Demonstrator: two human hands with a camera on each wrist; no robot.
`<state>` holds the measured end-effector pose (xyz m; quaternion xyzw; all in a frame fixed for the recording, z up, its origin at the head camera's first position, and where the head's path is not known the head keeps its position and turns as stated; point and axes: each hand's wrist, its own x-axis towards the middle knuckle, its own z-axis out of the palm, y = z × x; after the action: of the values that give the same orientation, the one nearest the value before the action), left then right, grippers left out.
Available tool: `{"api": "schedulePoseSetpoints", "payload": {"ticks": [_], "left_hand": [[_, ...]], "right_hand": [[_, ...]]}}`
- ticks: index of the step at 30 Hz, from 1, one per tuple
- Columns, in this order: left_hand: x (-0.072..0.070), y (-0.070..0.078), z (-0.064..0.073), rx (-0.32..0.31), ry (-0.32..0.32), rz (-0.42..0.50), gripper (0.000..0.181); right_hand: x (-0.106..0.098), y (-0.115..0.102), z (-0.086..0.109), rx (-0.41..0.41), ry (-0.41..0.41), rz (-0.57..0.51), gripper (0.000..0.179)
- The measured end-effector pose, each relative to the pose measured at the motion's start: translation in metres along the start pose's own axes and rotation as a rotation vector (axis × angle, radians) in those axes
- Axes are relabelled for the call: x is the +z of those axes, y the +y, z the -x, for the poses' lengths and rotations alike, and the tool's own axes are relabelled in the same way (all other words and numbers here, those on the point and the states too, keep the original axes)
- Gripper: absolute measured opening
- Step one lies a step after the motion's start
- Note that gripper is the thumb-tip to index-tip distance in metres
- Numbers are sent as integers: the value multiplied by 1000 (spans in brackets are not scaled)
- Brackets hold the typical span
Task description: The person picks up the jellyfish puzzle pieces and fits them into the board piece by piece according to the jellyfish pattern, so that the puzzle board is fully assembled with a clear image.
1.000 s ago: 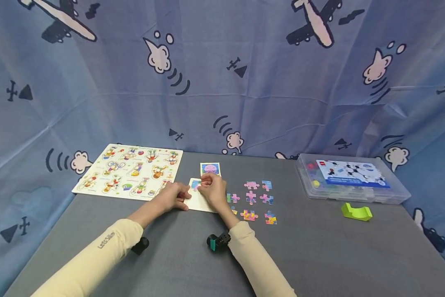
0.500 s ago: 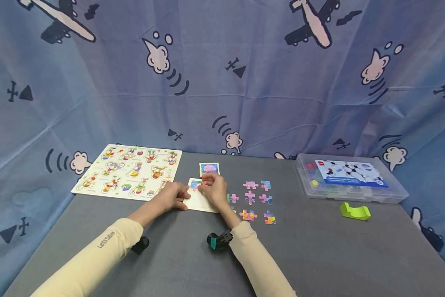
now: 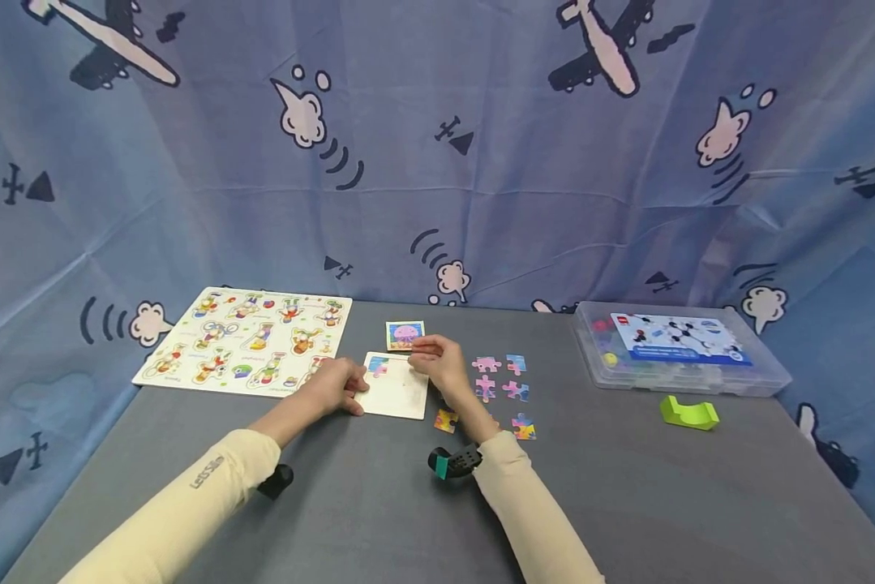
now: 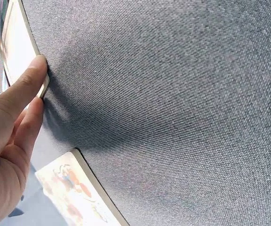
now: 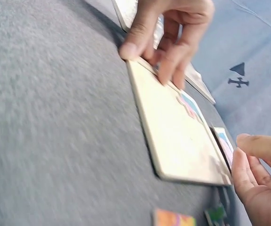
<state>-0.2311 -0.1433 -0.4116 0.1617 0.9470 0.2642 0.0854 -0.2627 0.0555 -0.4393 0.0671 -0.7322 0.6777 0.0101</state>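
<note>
A pale square puzzle tray point(image 3: 396, 397) lies on the grey tabletop with one blue-and-pink jigsaw piece point(image 3: 376, 367) in its far left corner. My left hand point(image 3: 331, 385) grips the tray's left edge, thumb point(image 4: 34, 70) at the near corner and fingers along the side. Near the tray's far right corner hovers my right hand point(image 3: 443, 367). In the right wrist view its thumb and fingertip point(image 5: 241, 141) come close together with nothing visible between them. Behind the tray lies a small octopus picture card point(image 3: 405, 332). Several loose jigsaw pieces point(image 3: 486, 365) lie to the right, partly hidden by the right forearm.
A large board with printed animal figures point(image 3: 255, 341) lies at the left. On the right are a clear plastic case point(image 3: 685, 349) with a blue-and-white label and a green curved block point(image 3: 688, 414). A blue patterned curtain point(image 3: 379, 162) hangs behind the table.
My right hand has moved right, away from the corner jigsaw piece, which now shows in full on the tray. The left hand stays at the tray's edge. The head view has shifted slightly.
</note>
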Motion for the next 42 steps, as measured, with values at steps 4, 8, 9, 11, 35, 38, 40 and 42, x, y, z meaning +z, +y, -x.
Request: {"api": "schedulePoseSetpoints", "payload": {"ticks": [4,8,9,11,35,38,40,42], "left_hand": [[0,0,1,7,12,21,41],[1,0,3,51,25,28,42],[0,0,4,62,26,26,41],[0,1,6,73,32,27,38],[0,-3,7,140,70,14,36],[0,-3,7,138,69,11,36],[0,-3,7,135,67,13,36],[0,-3,6,129,64,13,36]], "right_hand": [[-13,-2,1,6,-11,-10,29],[-27,-4,3,-1,-14,12,29],[-30,-4,3,-3,-12,17,29],[-36,-5,3,4,-1,30,30],[-108,0,4,10,53,117,32],[-118,0,4,-26,14,153,32],[-125,0,3,-53,-26,217,33],[-132,1,1,-74,-75,297,32]]}}
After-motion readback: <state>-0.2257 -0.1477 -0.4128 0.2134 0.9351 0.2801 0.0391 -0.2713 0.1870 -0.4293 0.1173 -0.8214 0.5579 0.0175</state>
